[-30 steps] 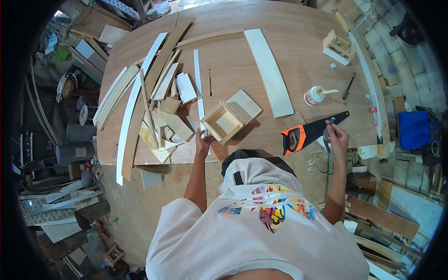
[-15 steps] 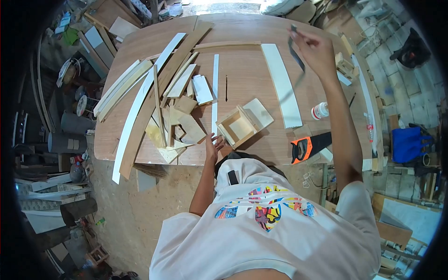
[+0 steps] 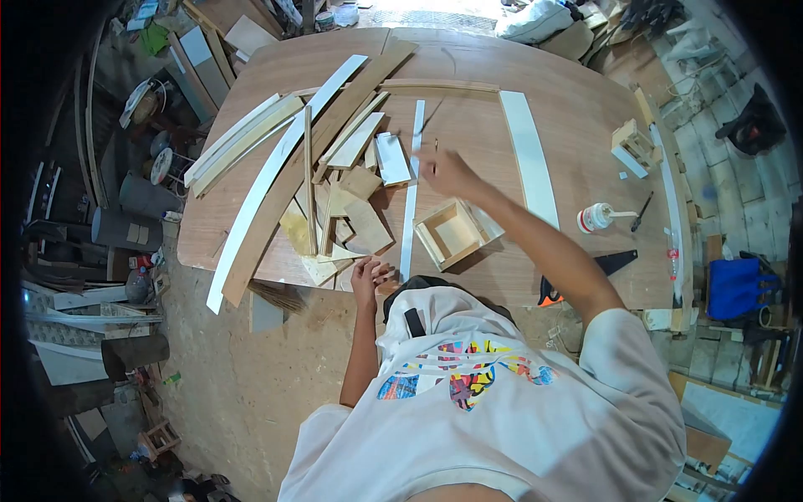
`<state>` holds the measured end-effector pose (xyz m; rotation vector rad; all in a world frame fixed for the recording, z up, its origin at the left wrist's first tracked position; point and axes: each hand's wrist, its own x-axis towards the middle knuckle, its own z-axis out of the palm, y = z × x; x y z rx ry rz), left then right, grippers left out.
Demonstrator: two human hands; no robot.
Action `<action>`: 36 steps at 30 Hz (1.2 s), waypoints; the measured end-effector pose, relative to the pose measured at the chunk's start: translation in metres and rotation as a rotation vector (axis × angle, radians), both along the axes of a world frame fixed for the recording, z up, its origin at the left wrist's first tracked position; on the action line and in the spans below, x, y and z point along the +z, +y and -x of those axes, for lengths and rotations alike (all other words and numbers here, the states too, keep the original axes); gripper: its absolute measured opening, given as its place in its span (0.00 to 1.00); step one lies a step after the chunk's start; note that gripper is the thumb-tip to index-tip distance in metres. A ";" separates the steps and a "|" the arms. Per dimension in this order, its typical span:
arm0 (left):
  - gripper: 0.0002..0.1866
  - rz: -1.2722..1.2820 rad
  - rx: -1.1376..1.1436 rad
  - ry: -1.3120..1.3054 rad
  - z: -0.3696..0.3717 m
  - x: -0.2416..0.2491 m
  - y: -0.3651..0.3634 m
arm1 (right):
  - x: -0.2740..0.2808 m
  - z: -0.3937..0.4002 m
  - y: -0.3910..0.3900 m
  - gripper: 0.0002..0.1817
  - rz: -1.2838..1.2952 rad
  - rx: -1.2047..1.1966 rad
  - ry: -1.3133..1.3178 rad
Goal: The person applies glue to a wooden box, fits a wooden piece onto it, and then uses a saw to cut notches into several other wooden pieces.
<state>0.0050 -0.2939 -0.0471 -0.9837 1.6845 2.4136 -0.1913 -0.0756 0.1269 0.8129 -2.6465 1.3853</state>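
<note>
My right hand (image 3: 452,176) reaches over the table beside the narrow white strip (image 3: 411,201), its fingers curled. The tip of a thin dark stick (image 3: 437,145) shows just past the fingers; whether they grip it is hidden. At the front edge, my left hand (image 3: 369,279) has its fingers apart, close to the strip's near end and holding nothing visible. A small open wooden box (image 3: 452,233) sits below my right forearm. To the left of the strip lies a pile of wood offcuts (image 3: 360,217).
Long boards (image 3: 276,180) cross the table's left side. A wide white board (image 3: 529,159) lies right of my hand. Farther right are a white glue bottle (image 3: 594,217), a handsaw (image 3: 615,261) partly under my forearm, and a small wooden piece (image 3: 633,146).
My right hand has come from the far right, where it held a dark thin strip, to the dark stick. My left hand has drawn slightly away from the white strip. The view has shifted.
</note>
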 end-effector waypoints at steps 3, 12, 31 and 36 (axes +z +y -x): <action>0.15 0.041 0.024 0.003 -0.011 -0.005 -0.006 | -0.027 -0.046 0.040 0.11 -0.222 0.021 -0.292; 0.15 0.436 -0.237 0.000 -0.013 -0.022 -0.009 | -0.141 -0.216 0.171 0.12 0.063 -0.737 -0.686; 0.14 0.043 -0.194 -0.037 0.208 -0.043 0.046 | -0.227 -0.412 0.228 0.11 0.366 -1.119 -1.325; 0.24 -0.263 0.089 -0.183 0.240 -0.058 0.048 | -0.220 -0.459 0.224 0.11 0.352 -1.289 -1.426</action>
